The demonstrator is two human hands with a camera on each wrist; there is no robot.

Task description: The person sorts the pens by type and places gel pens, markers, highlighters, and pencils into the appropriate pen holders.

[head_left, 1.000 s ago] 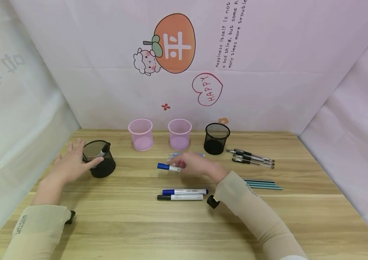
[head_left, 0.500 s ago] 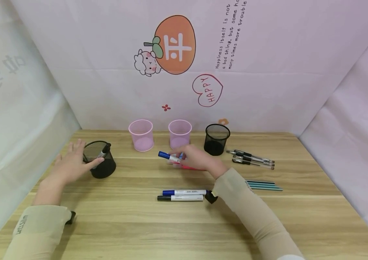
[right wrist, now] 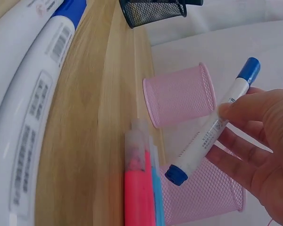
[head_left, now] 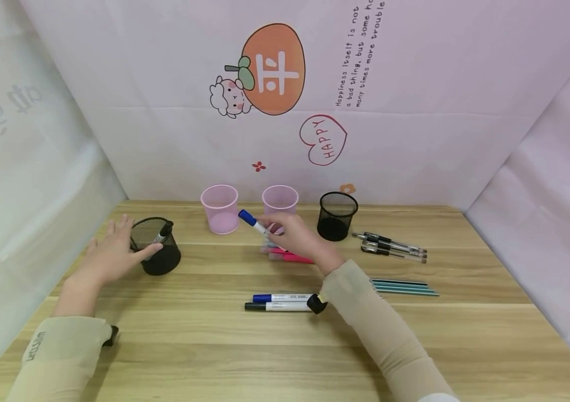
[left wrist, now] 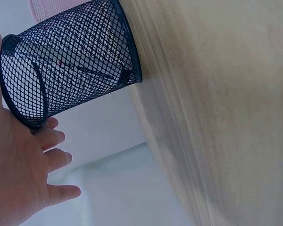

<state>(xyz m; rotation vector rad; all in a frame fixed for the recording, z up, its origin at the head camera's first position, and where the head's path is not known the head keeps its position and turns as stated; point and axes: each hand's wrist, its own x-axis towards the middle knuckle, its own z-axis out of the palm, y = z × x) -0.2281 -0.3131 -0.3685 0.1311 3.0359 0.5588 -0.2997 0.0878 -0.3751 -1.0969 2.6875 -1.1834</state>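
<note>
left hand (head_left: 106, 254): spread wide, touching a black cup (head_left: 165, 260) near the back left corner of the desk (head_left: 204, 346)
right hand (head_left: 297, 234): pinching a blue-capped marker (right wrist: 207, 134) toward the back edge

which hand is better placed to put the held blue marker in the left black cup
Probably the right hand: it grips the blue marker above the table, while the left hand touches the left black cup and holds no marker.

White marker (right wrist: 200, 143), blue-capped, held tilted in right fingers (right wrist: 236, 165). Black cup (head_left: 164, 260) upright on worktop (head_left: 204, 346), black-capped marker (head_left: 165, 229) leaning inside.
</note>
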